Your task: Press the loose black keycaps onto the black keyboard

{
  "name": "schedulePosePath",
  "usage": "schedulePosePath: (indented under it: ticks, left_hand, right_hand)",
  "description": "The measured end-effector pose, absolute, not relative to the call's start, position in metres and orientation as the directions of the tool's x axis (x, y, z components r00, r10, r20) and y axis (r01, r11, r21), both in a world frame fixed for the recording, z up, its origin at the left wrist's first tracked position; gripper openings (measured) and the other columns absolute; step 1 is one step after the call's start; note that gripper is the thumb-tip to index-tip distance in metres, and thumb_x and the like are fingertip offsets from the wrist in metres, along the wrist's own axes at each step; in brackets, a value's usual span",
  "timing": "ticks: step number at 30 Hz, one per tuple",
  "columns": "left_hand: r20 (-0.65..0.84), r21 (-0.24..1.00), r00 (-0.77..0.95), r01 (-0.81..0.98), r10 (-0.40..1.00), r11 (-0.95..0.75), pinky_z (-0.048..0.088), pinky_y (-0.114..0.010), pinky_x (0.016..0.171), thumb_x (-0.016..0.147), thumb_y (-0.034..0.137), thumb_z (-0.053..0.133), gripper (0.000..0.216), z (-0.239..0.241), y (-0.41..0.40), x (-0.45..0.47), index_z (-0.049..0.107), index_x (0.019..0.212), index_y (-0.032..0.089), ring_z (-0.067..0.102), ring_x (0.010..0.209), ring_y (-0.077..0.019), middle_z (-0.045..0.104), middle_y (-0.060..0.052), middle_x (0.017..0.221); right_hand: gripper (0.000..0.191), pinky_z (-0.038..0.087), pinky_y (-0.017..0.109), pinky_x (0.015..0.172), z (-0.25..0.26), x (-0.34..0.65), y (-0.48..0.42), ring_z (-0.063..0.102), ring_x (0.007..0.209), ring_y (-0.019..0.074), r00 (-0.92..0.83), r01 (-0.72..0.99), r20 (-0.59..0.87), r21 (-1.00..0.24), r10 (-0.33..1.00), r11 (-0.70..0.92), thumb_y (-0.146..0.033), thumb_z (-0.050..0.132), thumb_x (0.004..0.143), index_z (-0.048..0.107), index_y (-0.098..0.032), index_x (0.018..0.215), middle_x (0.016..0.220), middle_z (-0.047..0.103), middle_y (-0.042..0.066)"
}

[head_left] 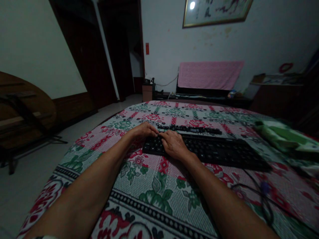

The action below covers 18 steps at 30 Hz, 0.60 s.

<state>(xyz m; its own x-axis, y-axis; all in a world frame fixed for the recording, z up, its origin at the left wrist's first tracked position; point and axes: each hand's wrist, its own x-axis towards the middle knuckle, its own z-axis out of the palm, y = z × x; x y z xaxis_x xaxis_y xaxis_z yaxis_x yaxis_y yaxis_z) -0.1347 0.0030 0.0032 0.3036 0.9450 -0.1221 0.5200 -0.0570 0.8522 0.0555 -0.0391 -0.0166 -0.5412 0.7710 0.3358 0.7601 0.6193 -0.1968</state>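
Note:
A black keyboard [219, 151] lies on a bed covered with a red, green and white flowered sheet [154, 186]. My left hand [143, 130] rests at the keyboard's far left corner, fingers curled down against its edge. My right hand [174, 144] lies on the keys at the left end, fingers bent and close together. What the fingers pinch, if anything, is too small and dark to make out. A row of loose black keycaps [189, 128] sits on the sheet just beyond the keyboard.
The keyboard's cable [259, 189] loops across the sheet at the right. A green cloth [284, 137] lies at the bed's right edge. A folded wooden table [25, 109] stands at the left, and a pink-covered television [209, 76] at the far wall.

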Motion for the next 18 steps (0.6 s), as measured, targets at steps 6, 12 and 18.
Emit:
schedulePosePath:
  ticks: [6,12,18]
  left_hand:
    - [-0.146,0.843,0.291,0.537,0.945,-0.035,0.040,-0.020,0.054,0.057,0.013,0.064,0.020,0.0058,0.0035,-0.1323,0.072,0.076,0.016,0.051,0.053,-0.0081,0.064,0.003,0.059]
    - [-0.144,0.826,0.269,0.562,0.952,-0.034,0.040,-0.019,0.053,0.055,0.016,0.064,0.021,0.0027,0.0059,-0.1324,0.071,0.075,0.015,0.050,0.053,-0.0082,0.062,0.004,0.056]
    - [-0.133,0.822,0.263,0.568,0.956,-0.042,0.037,-0.019,0.050,0.054,0.018,0.064,0.021,0.0048,0.0030,-0.1315,0.071,0.074,0.014,0.048,0.051,-0.0078,0.060,0.004,0.054]
  right_hand:
    - [0.035,0.030,0.033,0.084,-0.0160,0.0561,-0.0397,0.043,0.097,0.0197,-0.551,0.748,0.344,-0.201,0.760,0.633,-0.027,0.035,0.087,0.051,-0.028,0.118,0.106,0.053,0.006]
    - [0.035,0.030,0.033,0.084,-0.0154,0.0566,-0.0399,0.043,0.097,0.0195,-0.558,0.741,0.339,-0.206,0.757,0.639,-0.028,0.035,0.087,0.052,-0.028,0.118,0.106,0.053,0.006]
    - [0.036,0.030,0.033,0.085,-0.0160,0.0562,-0.0394,0.043,0.099,0.0200,-0.556,0.753,0.327,-0.193,0.764,0.630,-0.028,0.035,0.087,0.052,-0.029,0.120,0.109,0.052,0.006]
